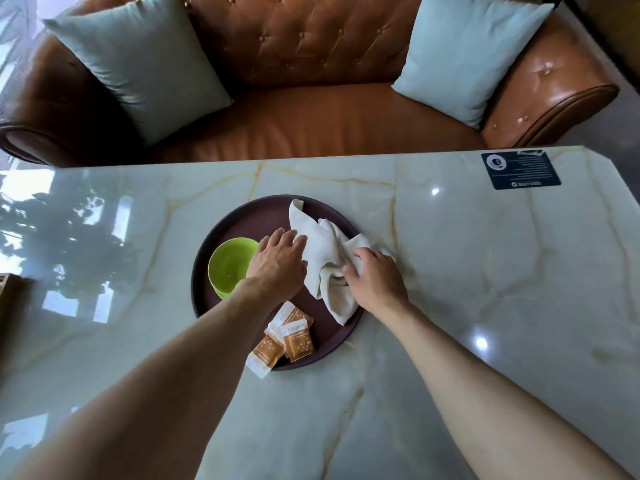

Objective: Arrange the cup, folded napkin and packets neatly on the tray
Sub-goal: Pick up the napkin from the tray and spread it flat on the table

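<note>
A round dark brown tray [249, 216] sits on the marble table. A lime green cup [228, 263] stands at the tray's left side. A crumpled off-white napkin [322, 251] lies across the tray's right half, with one corner over the rim. My left hand [278, 263] rests flat on the napkin's left edge, partly over the cup. My right hand [374, 278] pinches the napkin's right side. Three orange and white packets [287, 336] lie overlapping at the tray's near edge, one hanging over the rim.
The glossy marble table [467, 271] stretches all around the tray. A dark blue card [519, 169] lies at the far right corner. A brown leather sofa [311, 112] with two pale blue cushions [138, 64] stands behind the table. A brown object [10, 296] sits at the left edge.
</note>
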